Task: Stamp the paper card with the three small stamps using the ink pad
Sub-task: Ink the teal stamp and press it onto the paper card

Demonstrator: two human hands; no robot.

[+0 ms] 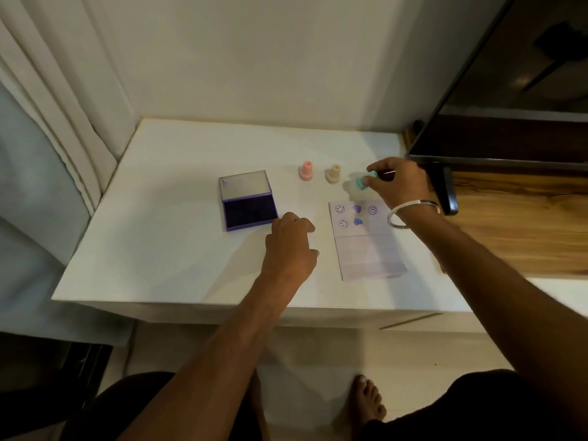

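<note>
While the right hand [396,183] pinches the green stamp [362,181] between thumb and fingers, tilted and lifted just beyond the card [369,249], the left hand [291,243] rests loosely curled on the table [165,237], holding nothing, just beside the near corner of the ink pad [249,211]. That pad lies open, its lid [244,184] folded back away from the left hand. Beyond and between the two hands stand the pink stamp [306,170] and the yellow stamp [333,174], upright and apart from each other, just left of the gripped one. Near the right wrist, the far end of the card already carries five purple marks: three in the far row and two in the row below, where the place under the right wrist looks blank. By that count the work seems well along, with one more print of the green stamp likely due, though whether it is inked cannot be told. Most of the card, nearer the person, is unmarked. A white wall backs the white table, a curtain [63,122] hangs beyond the left hand, and a dark screen [509,90] over a wooden top [515,224] stands past the right hand.
</note>
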